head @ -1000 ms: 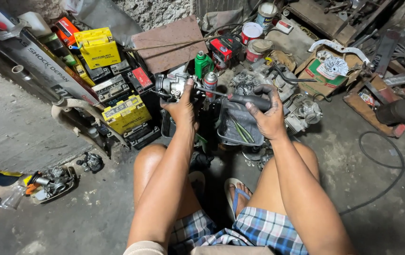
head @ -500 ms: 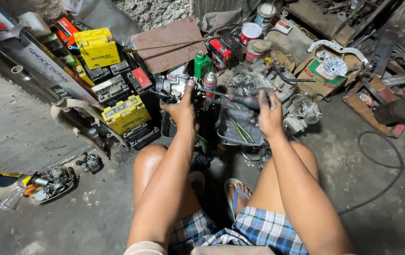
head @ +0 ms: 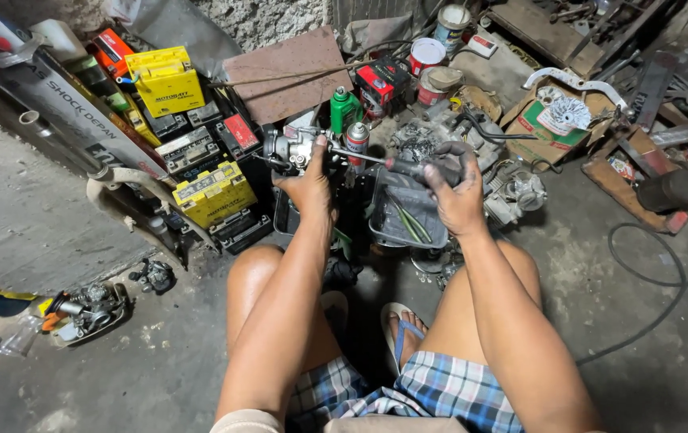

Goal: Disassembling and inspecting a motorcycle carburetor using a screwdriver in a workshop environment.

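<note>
A small grey metal carburettor (head: 294, 147) is held in the closed grip of the left hand (head: 308, 181), thumb laid over its top. A dark-handled screwdriver (head: 396, 166) is clasped by the right hand (head: 454, 197), its shaft reaching left to the carburettor.

Both are kept above a dark plastic tray (head: 401, 224) on the concrete floor (head: 31, 232), between the knees. A green bottle (head: 344, 110) and a red-capped spray can (head: 357, 138) stand just behind; yellow battery boxes (head: 214, 192) crowd the floor's left side, and a black cable (head: 648, 273) curls at the right.

Compared with half a second earlier, the hands are placed almost unchanged.

The screwdriver tip is hidden behind the thumb; the tray's contents are hard to make out.
</note>
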